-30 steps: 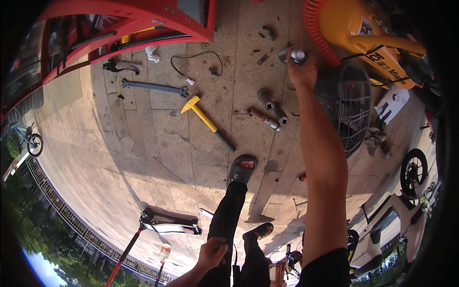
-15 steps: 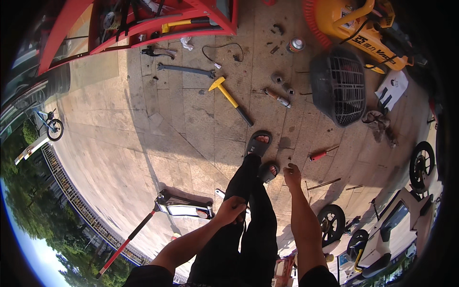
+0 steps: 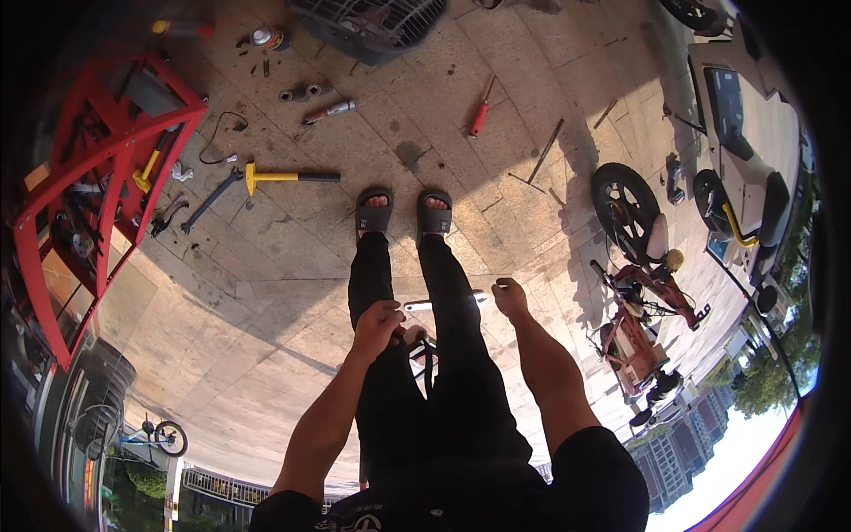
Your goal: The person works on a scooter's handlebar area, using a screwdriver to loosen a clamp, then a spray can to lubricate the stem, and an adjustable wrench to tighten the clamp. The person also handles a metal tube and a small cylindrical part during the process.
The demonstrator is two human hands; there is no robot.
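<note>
My left hand (image 3: 379, 326) is curled closed over my left thigh; whatever its fingers hold, if anything, is hidden. Out beside my right leg, my right hand (image 3: 510, 298) hangs with the fingers curled in and nothing showing in them. A silver wrench-like bar (image 3: 443, 303) lies on the paving, partly behind my right leg, close to both hands. Between my legs part of a white and dark object and a dark strap show. Ahead of my feet lie a yellow-headed hammer (image 3: 284, 176), a dark grey wrench (image 3: 213, 200) and a red-handled screwdriver (image 3: 480, 117).
A red metal frame (image 3: 106, 191) holding tools stands on the left. At the top are a black basket-like part (image 3: 377, 27) and a spray can (image 3: 269, 38). On the right stand a loose wheel (image 3: 626, 211), a partly stripped reddish vehicle frame (image 3: 631, 350) and a light-coloured scooter (image 3: 740, 115).
My view has turned to the right, so the red frame and tools sit farther left. My feet are now side by side, and my left hand has moved up beside my leg.
</note>
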